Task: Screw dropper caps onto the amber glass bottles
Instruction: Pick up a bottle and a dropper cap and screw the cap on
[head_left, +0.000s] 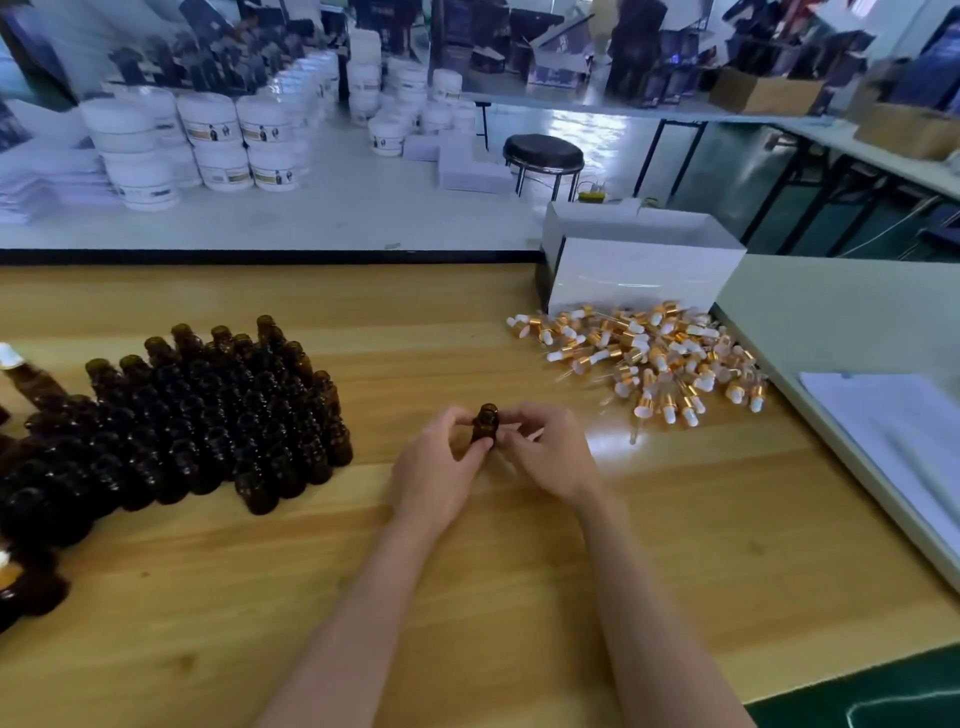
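As the left hand pinches an uncapped amber bottle upright by its body, the right hand curls close against the bottle's neck; whether it holds anything cannot be told. Left of the bottle, packed rows of open bottles stand on the wooden table. Right of the bottle and farther back lies a loose heap of caps, with gold collars, white bulbs and clear pipettes. The glass bottle looks light, rigid, smooth and breakable, and is best gripped round its cylindrical body. A cap is probably safest taken by its collar, since the thin pipette could snap.
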